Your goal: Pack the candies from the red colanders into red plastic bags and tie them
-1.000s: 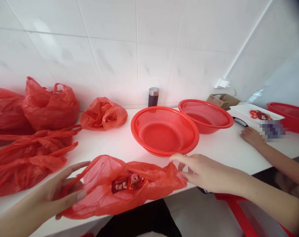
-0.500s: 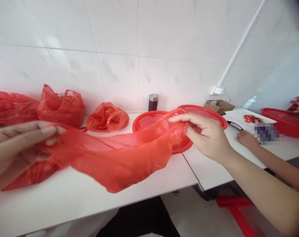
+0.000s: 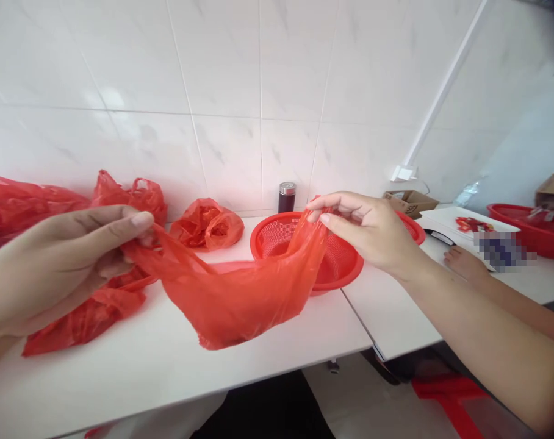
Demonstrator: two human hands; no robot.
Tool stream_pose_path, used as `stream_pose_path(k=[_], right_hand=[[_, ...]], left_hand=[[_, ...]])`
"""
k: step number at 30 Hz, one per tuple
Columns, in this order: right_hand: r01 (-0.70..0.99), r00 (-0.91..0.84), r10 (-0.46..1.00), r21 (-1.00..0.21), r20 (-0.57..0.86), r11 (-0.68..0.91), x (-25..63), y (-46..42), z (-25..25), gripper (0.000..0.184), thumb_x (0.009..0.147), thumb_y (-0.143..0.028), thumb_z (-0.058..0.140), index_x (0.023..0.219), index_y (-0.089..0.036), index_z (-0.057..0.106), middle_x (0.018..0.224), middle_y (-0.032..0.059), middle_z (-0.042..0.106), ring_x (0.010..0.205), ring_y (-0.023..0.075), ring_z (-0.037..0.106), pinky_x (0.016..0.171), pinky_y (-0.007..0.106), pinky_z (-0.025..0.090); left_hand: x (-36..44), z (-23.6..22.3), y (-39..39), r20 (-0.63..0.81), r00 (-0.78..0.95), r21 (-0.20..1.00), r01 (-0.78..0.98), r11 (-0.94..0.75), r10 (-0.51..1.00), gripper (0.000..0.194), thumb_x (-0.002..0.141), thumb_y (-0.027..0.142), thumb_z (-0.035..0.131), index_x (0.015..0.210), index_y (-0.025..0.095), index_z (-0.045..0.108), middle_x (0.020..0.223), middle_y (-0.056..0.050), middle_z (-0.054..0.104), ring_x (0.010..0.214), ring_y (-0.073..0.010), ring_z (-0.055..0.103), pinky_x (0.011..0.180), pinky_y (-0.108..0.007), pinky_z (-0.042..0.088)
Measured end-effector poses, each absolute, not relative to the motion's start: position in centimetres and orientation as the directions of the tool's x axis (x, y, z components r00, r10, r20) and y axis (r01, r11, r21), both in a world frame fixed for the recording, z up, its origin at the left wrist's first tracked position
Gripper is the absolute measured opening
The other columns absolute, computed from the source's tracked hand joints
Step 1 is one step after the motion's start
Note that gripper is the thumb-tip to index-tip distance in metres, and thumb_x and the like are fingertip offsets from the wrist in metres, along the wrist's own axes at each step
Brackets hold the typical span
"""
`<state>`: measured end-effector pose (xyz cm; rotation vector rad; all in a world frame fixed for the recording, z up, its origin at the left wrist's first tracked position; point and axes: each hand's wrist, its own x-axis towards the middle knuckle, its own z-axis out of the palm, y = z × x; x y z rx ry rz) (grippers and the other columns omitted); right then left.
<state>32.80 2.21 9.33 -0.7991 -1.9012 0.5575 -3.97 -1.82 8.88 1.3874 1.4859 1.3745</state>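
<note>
A thin red plastic bag (image 3: 244, 299) hangs stretched between my two hands above the front of the white table (image 3: 176, 378). My left hand (image 3: 89, 256) pinches one gathered end between thumb and fingers. The other end is pinched by my right hand (image 3: 368, 228), in front of a red mesh basket (image 3: 336, 274). The bag sags in the middle; whether anything lies in it I cannot tell. Below my left hand another red plastic bag (image 3: 85, 320) lies crumpled on the table.
Several red bags, one a bunched bag (image 3: 207, 225), stand along the tiled wall. A dark flask (image 3: 287, 198) is behind the baskets. Rightward are a cardboard box (image 3: 409, 204), a white scale (image 3: 446, 219) with small red packets, a red tub (image 3: 533, 235) and another person's hand (image 3: 464, 262).
My left hand has moved right and up, and the hands are closer together. The bag's right end is now drawn upward into a narrow bunch. The view has shifted slightly.
</note>
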Motion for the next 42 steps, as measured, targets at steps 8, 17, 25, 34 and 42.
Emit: stream_pose_path(k=[8, 17, 25, 34, 42], right_hand=[[0.223, -0.428, 0.649, -0.622, 0.629, 0.750, 29.8, 2.3, 11.2, 0.019, 0.087, -0.013, 0.056, 0.103, -0.019, 0.066, 0.089, 0.0000, 0.068, 0.082, 0.0114, 0.063, 0.072, 0.024, 0.050], [0.044, -0.673, 0.452, -0.578, 0.586, 0.815, 23.3, 2.6, 11.1, 0.021, 0.090, -0.010, 0.052, 0.105, -0.022, 0.061, 0.100, -0.0006, 0.066, 0.092, 0.0104, 0.062, 0.085, 0.027, 0.049], [0.152, -0.593, 0.671, -0.756, 0.445, 0.636, 25.7, 2.8, 6.5, 0.002, 0.089, -0.021, 0.058, 0.090, -0.021, 0.059, 0.092, -0.0006, 0.065, 0.086, 0.0135, 0.061, 0.079, 0.030, 0.050], [0.057, -0.464, 0.672, -0.737, 0.578, 0.674, 25.5, 0.4, 4.1, 0.016, 0.096, -0.030, 0.051, 0.106, -0.025, 0.062, 0.104, 0.0029, 0.066, 0.099, 0.0171, 0.061, 0.089, 0.031, 0.047], [-0.051, -0.631, 0.740, -0.965, 0.231, 0.257, 22.5, 3.5, 0.4, 0.043, 0.097, -0.050, 0.044, 0.134, -0.028, 0.046, 0.077, -0.0011, 0.060, 0.065, 0.0148, 0.059, 0.066, 0.030, 0.051]], left_hand=[[1.4, 9.6, -2.3, 0.215, 0.191, 0.976, -0.059, -0.208, 0.958, 0.027, 0.093, 0.038, 0.052, 0.115, 0.024, 0.060, 0.113, -0.003, 0.067, 0.105, -0.0213, 0.061, 0.087, -0.035, 0.052], [6.7, 8.0, -0.6, -0.175, 0.378, 0.950, 0.308, 0.054, 0.909, 0.037, 0.076, 0.050, 0.069, 0.092, 0.019, 0.057, 0.063, 0.006, 0.046, 0.055, -0.0102, 0.044, 0.054, -0.026, 0.042], [5.3, 6.8, 0.5, -0.192, 0.341, 0.979, 0.138, 0.153, 0.920, 0.038, 0.089, 0.056, 0.050, 0.079, 0.020, 0.054, 0.048, 0.010, 0.031, 0.045, -0.0078, 0.031, 0.053, -0.025, 0.038], [5.0, 7.1, -0.4, -0.003, 0.435, 0.854, 0.470, -0.224, 0.900, 0.010, 0.080, 0.028, 0.063, 0.082, 0.021, 0.071, 0.078, 0.000, 0.065, 0.070, -0.0143, 0.056, 0.065, -0.026, 0.044], [4.7, 3.7, -0.5, 0.558, 0.323, 0.384, 0.716, -0.583, 0.764, 0.029, 0.071, -0.001, 0.045, 0.085, 0.021, 0.059, 0.082, -0.001, 0.065, 0.063, -0.0115, 0.053, 0.054, -0.023, 0.038]])
